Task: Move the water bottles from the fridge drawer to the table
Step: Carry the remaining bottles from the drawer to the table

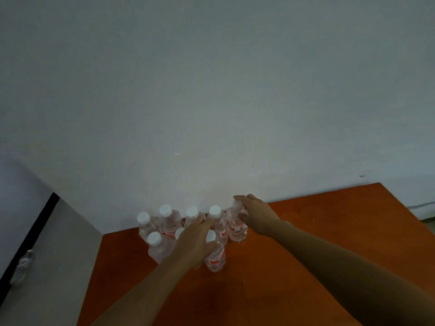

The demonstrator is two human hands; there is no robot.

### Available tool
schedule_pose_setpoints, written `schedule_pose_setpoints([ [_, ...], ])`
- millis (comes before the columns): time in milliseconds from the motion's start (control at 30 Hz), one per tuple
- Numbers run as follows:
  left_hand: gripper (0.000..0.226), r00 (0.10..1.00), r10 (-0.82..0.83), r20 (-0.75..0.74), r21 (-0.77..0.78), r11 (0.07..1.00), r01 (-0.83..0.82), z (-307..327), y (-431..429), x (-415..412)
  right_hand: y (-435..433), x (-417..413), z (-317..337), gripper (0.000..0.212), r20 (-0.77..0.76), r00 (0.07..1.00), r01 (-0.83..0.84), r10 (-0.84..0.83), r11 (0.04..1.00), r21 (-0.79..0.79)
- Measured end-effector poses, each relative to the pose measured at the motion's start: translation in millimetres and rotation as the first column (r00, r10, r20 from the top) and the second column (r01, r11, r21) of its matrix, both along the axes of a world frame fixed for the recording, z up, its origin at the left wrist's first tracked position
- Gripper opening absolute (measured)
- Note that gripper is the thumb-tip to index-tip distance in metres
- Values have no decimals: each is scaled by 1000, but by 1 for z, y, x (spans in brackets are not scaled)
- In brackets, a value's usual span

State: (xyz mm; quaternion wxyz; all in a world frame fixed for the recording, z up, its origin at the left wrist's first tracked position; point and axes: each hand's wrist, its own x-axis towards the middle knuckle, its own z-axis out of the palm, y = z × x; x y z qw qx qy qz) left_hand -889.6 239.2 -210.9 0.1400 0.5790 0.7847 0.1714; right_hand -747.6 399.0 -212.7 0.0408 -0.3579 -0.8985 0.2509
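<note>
Together, the water bottles (169, 222) (white-capped, red-labelled) stood upright on the wooden table (306, 231) by the wall (211, 90). The left hand (195, 243) gripped a front bottle (215, 260); the right hand (256, 215) clasped the rightmost bottle (236, 231).

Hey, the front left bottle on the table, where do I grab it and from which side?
Wrap the front left bottle round its body just under the cap, coming from its front left. It stands upright and that side is open; another bottle stands close behind it and the left hand blocks its right.
</note>
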Motion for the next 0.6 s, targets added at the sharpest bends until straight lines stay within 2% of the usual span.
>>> schedule_pose_setpoints([
  [200,21,981,-156,-112,137,976,171,33,-14,-7,-41,38,19,64,44,972,233,-233,972,-9],
  [300,22,965,-217,-145,169,956,240,49,-15,6,-63,77,25,61,98,943,318,-317,948,2],
  [433,22,931,-337,-140,156,921,357,66,-1,52,-90,147,37,60,116,879,466,-463,885,5],
  [600,25,821,-533,-208,140,814,564,81,17,149,-129,257,60,55,126,742,656,-659,752,67],
])
